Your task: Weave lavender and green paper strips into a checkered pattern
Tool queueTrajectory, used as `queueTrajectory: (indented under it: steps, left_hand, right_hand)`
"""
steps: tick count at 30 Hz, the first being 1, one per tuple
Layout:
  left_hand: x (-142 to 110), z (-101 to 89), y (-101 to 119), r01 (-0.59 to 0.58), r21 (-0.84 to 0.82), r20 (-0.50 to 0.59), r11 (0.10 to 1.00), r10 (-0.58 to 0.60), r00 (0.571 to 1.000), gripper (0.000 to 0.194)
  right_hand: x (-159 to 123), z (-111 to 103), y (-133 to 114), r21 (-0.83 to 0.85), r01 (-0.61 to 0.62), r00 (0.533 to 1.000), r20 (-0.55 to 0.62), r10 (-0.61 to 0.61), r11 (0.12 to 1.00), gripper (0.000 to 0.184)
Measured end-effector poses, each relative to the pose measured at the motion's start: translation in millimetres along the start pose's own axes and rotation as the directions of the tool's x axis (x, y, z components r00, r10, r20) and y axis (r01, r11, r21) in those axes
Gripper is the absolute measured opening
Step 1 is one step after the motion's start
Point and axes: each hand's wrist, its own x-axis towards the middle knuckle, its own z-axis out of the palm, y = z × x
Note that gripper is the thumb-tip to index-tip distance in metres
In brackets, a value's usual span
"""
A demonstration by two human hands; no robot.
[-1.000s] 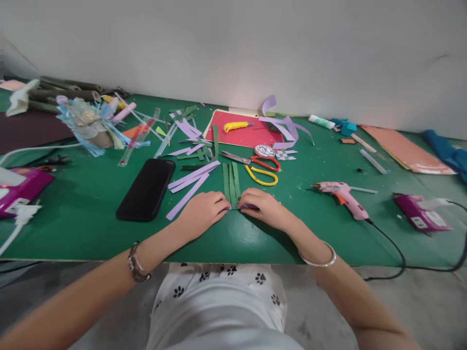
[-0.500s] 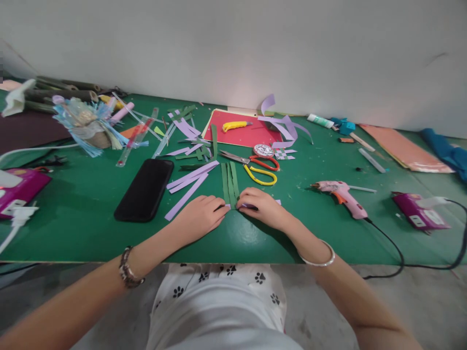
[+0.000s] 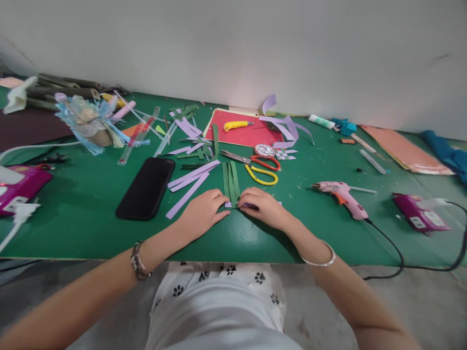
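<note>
Several green paper strips [image 3: 231, 182] lie side by side, pointing away from me, between my hands. A purple paper strip [image 3: 228, 204] crosses their near ends. My left hand [image 3: 205, 210] rests at the left of the strips, thumb apart from the fingers, fingertips at the purple strip's left end. On the right, my right hand [image 3: 263, 206] has its fingers curled and pinched on the purple strip, touching the green edge; its fingertips are partly hidden. Loose purple strips [image 3: 187, 196] lie beyond my left hand. Scissors [image 3: 263, 176] with red and yellow handles lie past my right hand.
A black phone [image 3: 146, 188] lies at left. A pink glue gun [image 3: 343, 194] with a cord and a purple power strip [image 3: 421, 212] lie at right. Behind are red paper [image 3: 239, 136], a yellow cutter [image 3: 236, 126], a ruler [image 3: 138, 136] and a tape roll [image 3: 264, 150].
My left thumb has moved down away from its fingers, uncovering the purple strip's left end. My right hand has barely moved, staying on the strip.
</note>
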Motion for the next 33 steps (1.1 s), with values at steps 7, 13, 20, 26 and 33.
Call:
queueTrajectory:
  steps: [7, 13, 20, 26, 33]
  left_hand:
    - [1.0, 0.6, 3.9, 0.006, 0.024, 0.006, 1.0, -0.006, 1.0, 0.011]
    - [0.8, 2.9, 4.4, -0.012, 0.025, 0.005, 1.0, 0.012, 1.0, 0.013]
    - [1.2, 1.8, 5.9, -0.021, 0.042, 0.019, 0.999, 0.02, 1.0, 0.014]
    - [1.0, 1.0, 6.8, -0.005, 0.057, 0.047, 0.998, 0.003, 0.999, 0.014]
    - [1.5, 2.3, 6.5, -0.039, 0.07, 0.042, 0.997, 0.036, 0.998, 0.013]
  right_hand:
    - [0.0, -1.5, -0.3, 0.046, 0.007, 1.0, 0.008, -0.007, 0.999, 0.013]
    - [-1.2, -0.5, 0.9, 0.045, -0.019, 1.0, 0.019, 0.018, 0.999, 0.014]
    - [-0.1, -2.7, -0.9, 0.034, -0.026, 0.999, 0.043, 0.024, 0.999, 0.013]
    - [0.1, -1.5, -2.5, 0.017, -0.078, 0.997, 0.026, 0.078, 0.997, 0.012]
    - [1.6, 2.7, -4.1, -0.017, -0.12, 0.993, 0.015, 0.121, 0.993, 0.016]
